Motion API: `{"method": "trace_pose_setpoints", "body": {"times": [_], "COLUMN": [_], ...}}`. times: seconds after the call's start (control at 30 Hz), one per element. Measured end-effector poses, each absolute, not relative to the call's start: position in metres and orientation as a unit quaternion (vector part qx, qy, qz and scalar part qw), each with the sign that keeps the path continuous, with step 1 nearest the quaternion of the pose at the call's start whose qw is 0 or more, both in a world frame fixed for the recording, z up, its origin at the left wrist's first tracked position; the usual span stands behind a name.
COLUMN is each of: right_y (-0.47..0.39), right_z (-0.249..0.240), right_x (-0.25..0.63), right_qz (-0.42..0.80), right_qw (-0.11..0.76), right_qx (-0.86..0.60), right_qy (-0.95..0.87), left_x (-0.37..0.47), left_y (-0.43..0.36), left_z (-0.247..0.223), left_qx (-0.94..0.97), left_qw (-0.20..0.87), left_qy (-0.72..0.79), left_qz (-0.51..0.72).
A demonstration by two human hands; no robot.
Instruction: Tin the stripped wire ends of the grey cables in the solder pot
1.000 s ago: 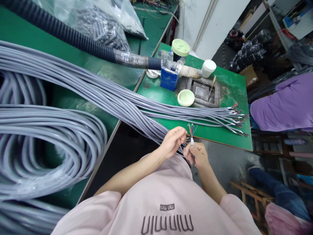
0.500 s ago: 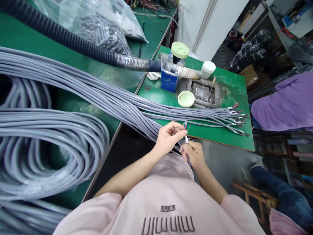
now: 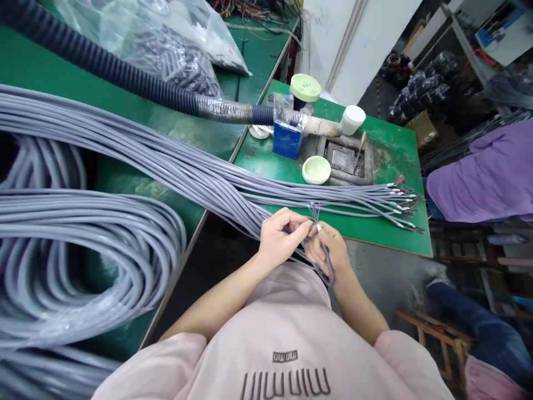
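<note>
My right hand (image 3: 330, 250) is closed round a grey cable (image 3: 328, 265) just below its white-wrapped end. Thin coloured wires (image 3: 314, 212) fan upward out of that end. Beside them my left hand (image 3: 283, 233) pinches with thumb and forefinger at one or more of the wires; the fingertips hide exactly which. Behind both hands, a bundle of grey cables (image 3: 291, 191) lies across the green bench, its stripped ends (image 3: 403, 203) spread near the right edge.
A solder pot (image 3: 343, 158) is set in the bench behind the cables, near a pale green lid (image 3: 316, 169), a white tub (image 3: 353, 119) and a blue box (image 3: 287, 139). A black hose (image 3: 166, 91) crosses above. Coiled cables (image 3: 158, 266) lie left; a person in purple (image 3: 483, 172) is at right.
My right hand has moved up the cable to its white end. My left hand has shifted slightly left, off the wire bunch, and the wires now spread apart.
</note>
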State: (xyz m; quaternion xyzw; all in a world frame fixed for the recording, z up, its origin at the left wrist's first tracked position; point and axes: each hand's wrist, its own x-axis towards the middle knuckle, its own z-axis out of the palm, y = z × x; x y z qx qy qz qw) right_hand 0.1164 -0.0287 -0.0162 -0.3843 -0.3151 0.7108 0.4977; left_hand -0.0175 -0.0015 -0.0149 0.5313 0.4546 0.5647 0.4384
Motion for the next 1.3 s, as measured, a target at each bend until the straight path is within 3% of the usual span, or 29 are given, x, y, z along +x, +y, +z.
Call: {"method": "trace_pose_setpoints", "body": {"times": [0.13,0.33,0.63,0.87,1.07,1.3], "right_y": [-0.020,-0.008,0.010,0.071,0.153,0.204], "right_z": [-0.013,-0.009,0.010,0.033,0.021,-0.003], "right_x": [0.113,0.121,0.127,0.189,0.240,0.261], "right_qz": [0.680,0.695,0.640,0.377,0.252,0.106], "right_qw": [0.519,0.498,0.466,0.504,0.379,0.224], "right_qx": [-0.397,-0.386,-0.461,-0.582,-0.689,-0.744], "right_qy": [-0.332,-0.347,-0.401,-0.516,-0.564,-0.620], "left_x": [-0.017,-0.013,-0.001,-0.009,-0.010,-0.010], "left_y": [-0.003,-0.003,0.001,0.021,0.025,0.024], "left_z": [-0.017,-0.018,-0.015,-0.043,-0.063,-0.070], "left_qx": [0.544,0.489,0.502,0.659,0.764,0.794], "left_qw": [0.423,0.467,0.448,0.306,0.178,0.129], "left_qy": [0.454,0.442,0.413,0.404,0.372,0.356], "left_qz": [0.564,0.590,0.614,0.556,0.496,0.476]}}
